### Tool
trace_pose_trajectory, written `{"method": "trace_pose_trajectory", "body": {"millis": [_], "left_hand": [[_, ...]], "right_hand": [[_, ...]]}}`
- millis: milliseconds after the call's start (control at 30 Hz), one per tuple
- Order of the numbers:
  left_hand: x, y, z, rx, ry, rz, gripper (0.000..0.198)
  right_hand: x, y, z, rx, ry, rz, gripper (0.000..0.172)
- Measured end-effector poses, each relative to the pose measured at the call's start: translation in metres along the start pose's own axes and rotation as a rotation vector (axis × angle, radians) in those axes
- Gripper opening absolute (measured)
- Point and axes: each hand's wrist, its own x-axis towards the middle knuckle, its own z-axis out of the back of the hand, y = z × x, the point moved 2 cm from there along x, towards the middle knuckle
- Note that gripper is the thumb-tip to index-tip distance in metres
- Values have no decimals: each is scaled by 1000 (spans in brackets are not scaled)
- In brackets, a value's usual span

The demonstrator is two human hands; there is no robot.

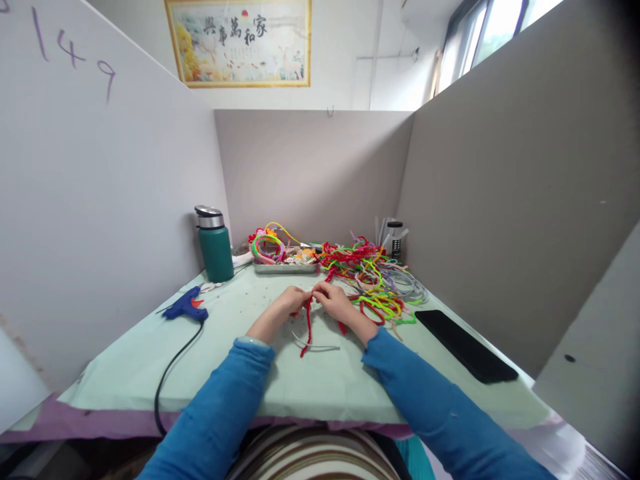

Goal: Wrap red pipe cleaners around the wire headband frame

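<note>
My left hand (pixel 286 305) and my right hand (pixel 336 303) meet at the middle of the table, fingers pinched together on a red pipe cleaner (pixel 308 328). Its tail hangs down toward me between the wrists. A thin white wire or strip (pixel 315 346) lies on the pale green table cover (pixel 240 360) just under the hands. A heap of coloured pipe cleaners (pixel 373 275) lies just beyond and to the right of my right hand.
A blue glue gun (pixel 185 307) with a black cord (pixel 167 380) lies at the left. A green flask (pixel 215 245) stands at the back left, beside a metal tray (pixel 285 267) of bits. A black phone (pixel 465 345) lies at the right. Grey partitions enclose the table.
</note>
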Motion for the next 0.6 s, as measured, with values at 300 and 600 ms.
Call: {"method": "trace_pose_trajectory", "body": {"millis": [300,600], "left_hand": [[1,-1,-1,18,62,-65,20],[8,6,0,101,51,-136,6]], "right_hand": [[1,0,2,42,-14,-20,15],[1,0,3,59,-17,-25,15]]}}
